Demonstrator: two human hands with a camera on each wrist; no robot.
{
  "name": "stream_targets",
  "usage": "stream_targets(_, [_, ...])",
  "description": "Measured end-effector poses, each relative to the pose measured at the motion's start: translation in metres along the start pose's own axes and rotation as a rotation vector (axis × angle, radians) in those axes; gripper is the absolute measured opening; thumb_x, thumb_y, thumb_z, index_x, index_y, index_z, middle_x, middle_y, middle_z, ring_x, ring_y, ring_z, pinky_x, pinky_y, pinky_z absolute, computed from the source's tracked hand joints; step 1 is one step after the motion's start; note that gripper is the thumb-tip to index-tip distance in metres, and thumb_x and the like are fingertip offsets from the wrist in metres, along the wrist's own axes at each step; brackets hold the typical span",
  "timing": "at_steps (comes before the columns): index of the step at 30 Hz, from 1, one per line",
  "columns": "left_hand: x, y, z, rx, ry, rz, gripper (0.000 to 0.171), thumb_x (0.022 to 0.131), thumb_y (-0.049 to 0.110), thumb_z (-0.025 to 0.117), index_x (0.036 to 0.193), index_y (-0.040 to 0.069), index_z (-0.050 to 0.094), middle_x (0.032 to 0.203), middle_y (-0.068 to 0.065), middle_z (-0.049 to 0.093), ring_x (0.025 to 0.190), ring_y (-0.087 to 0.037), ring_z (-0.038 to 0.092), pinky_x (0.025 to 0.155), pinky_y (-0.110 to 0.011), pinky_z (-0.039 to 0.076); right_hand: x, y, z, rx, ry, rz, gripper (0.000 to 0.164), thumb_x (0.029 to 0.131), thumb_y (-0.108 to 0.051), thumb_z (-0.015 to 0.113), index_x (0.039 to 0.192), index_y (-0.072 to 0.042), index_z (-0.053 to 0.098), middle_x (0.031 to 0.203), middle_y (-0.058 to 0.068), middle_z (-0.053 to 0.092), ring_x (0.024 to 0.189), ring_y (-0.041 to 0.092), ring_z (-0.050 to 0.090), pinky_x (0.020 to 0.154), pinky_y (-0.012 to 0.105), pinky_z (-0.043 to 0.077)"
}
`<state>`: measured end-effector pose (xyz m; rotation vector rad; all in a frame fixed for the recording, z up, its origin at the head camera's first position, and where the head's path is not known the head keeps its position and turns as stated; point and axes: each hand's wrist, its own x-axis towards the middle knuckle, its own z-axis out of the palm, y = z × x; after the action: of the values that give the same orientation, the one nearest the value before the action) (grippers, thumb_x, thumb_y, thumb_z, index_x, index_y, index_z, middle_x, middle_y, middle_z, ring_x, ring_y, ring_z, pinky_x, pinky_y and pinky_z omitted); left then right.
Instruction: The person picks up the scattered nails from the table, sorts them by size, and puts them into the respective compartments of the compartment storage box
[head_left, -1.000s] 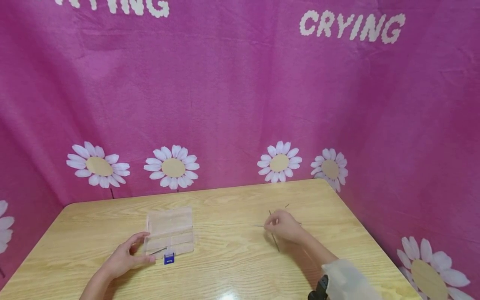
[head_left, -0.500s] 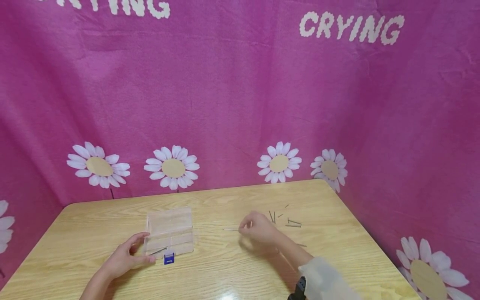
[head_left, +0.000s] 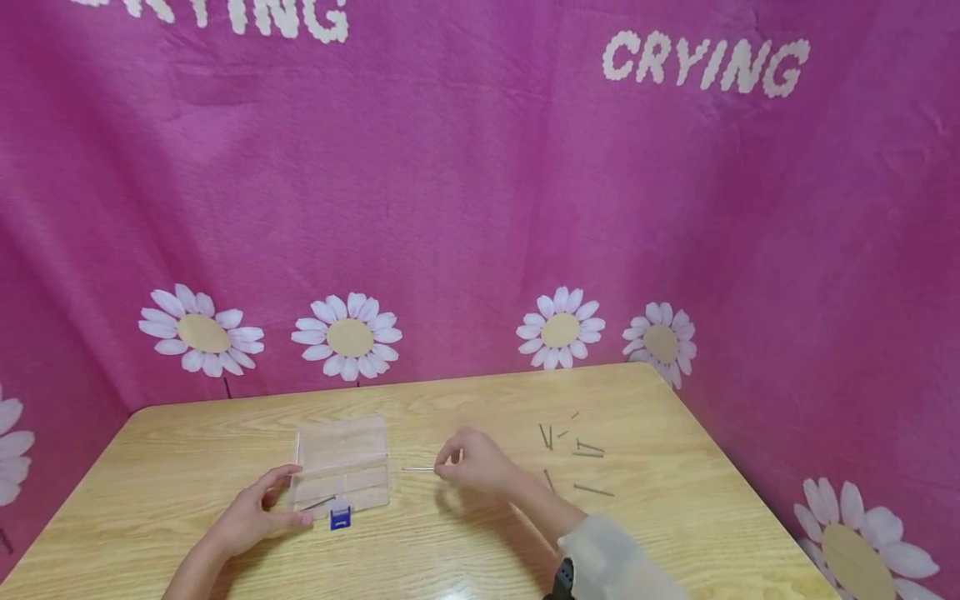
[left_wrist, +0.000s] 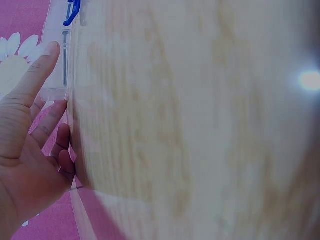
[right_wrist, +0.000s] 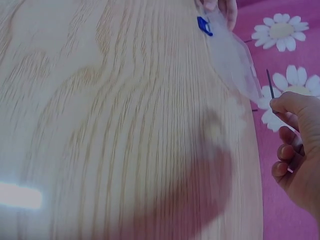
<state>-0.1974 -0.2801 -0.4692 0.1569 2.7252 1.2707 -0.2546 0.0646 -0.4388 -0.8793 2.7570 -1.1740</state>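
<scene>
An open clear plastic box (head_left: 352, 479) with a blue latch (head_left: 341, 517) lies on the left of the table. My left hand (head_left: 251, 512) holds its left end, thumb at the front corner and index finger near the hinge. Inside a front compartment lies a nail (left_wrist: 65, 60), its head visible in the left wrist view. My right hand (head_left: 476, 462) pinches another thin metal nail (right_wrist: 270, 84) between thumb and index finger, to the right of the box. The nail's tip points left toward the box, while the other fingers curl loosely.
Several loose nails (head_left: 588, 454) of different lengths lie scattered on the right half of the wooden table (head_left: 480, 550). A pink curtain (head_left: 465, 208) with daisies hangs right behind the table's back edge and along its sides.
My right hand has moved left from the scattered nails with the pinched nail, closer to the box. The left hand and the box have stayed in place.
</scene>
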Motion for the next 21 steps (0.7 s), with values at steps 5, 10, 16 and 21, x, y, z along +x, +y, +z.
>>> stream_targets(5, [0.002,-0.001,0.0,0.014,-0.003,-0.013,0.079,0.075,0.031,0.078,0.139,0.007,0.037,0.137,-0.032,0.04,0.12,-0.047,0.042,0.093,-0.058,0.038,0.005,-0.008,0.007,-0.009,-0.015,0.007,0.005,0.078,-0.014,0.07,0.079,-0.011,0.074,0.075,0.0,0.057,0.07,0.004,0.044,0.063,0.018,0.038])
stream_targets(10, [0.002,-0.002,0.001,0.015,0.011,-0.006,0.08,0.073,0.031,0.079,0.137,0.006,0.039,0.136,-0.032,0.043,0.123,-0.048,0.04,0.096,-0.061,0.035,0.011,-0.019,0.015,-0.024,-0.019,0.002,0.004,0.077,-0.014,0.071,0.078,-0.011,0.074,0.074,-0.001,0.057,0.069,0.002,0.044,0.063,0.016,0.037])
stream_targets(16, [0.001,-0.001,0.001,0.019,0.015,-0.001,0.079,0.073,0.031,0.08,0.137,0.006,0.04,0.134,-0.031,0.045,0.122,-0.046,0.042,0.095,-0.06,0.036,0.016,-0.032,0.03,-0.026,-0.022,0.009,0.004,0.076,-0.014,0.071,0.076,-0.011,0.073,0.072,-0.003,0.054,0.068,0.001,0.042,0.063,0.015,0.037])
stream_targets(21, [0.001,0.0,0.0,0.014,0.011,-0.009,0.079,0.074,0.031,0.079,0.137,0.007,0.039,0.134,-0.03,0.044,0.117,-0.043,0.046,0.092,-0.055,0.039,0.021,-0.041,0.04,-0.027,-0.038,0.023,0.004,0.077,-0.015,0.072,0.077,-0.011,0.073,0.072,-0.001,0.054,0.067,0.001,0.041,0.061,0.015,0.036])
